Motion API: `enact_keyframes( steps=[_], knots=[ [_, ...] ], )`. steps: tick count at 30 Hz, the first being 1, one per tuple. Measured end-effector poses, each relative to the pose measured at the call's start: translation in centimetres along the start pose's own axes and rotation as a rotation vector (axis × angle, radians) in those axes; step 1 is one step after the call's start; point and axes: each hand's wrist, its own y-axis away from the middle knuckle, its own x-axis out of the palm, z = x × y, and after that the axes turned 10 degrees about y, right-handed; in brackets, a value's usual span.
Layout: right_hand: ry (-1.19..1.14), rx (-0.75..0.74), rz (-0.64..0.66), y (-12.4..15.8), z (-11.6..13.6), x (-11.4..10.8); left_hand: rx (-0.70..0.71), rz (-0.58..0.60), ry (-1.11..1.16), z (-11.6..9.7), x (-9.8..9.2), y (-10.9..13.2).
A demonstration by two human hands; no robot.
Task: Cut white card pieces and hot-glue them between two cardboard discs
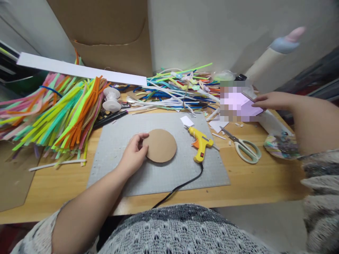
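My left hand (134, 152) pinches the left edge of a round brown cardboard disc (161, 146), which is over the grey cutting mat (119, 183). At the back right, my right hand (267, 101) has its fingers on the edge of a flat purple object (250, 107), partly blurred out. Right of the disc, a yellow glue gun (202, 143) lies on the mat, nozzle toward the back left. Green-handled scissors (245, 150) lie slightly open on the wooden table between the mat and my right forearm.
Bundled coloured pipe cleaners (71, 116) cover the left; loose ones (174, 91) are heaped behind the mat. A white spool (111, 99) stands between them. The glue gun's black cord (182, 185) runs to the front edge. A decorated bundle (282, 144) lies at the right.
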Motion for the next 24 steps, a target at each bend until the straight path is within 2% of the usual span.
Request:
enact_keyframes(
  steps=[2, 3, 6, 10, 12, 24],
  knots=[
    [0.258, -0.035, 0.148, 0.1, 0.1, -0.4, -0.003, 0.008, -0.009, 0.0, 0.0, 0.0],
    [0.344, -0.031, 0.139, 0.2, 0.1, -0.6, -0.003, 0.012, -0.013, 0.1, -0.1, 0.0],
    [0.577, -0.091, -0.049, 0.7, 0.1, -0.9, 0.002, 0.015, -0.021, 0.2, -0.1, 0.0],
    [0.665, -0.451, -0.228, 1.2, -0.4, -0.5, 0.009, 0.018, -0.024, 0.2, -0.1, -0.1],
    [0.711, -0.532, -0.273, 1.2, -0.6, -0.1, 0.006, 0.02, -0.028, 0.2, -0.1, -0.1],
    [0.65, -0.491, -0.15, 0.8, 0.3, 1.5, -0.015, 0.039, -0.016, -0.1, -0.1, 0.0]
  ],
)
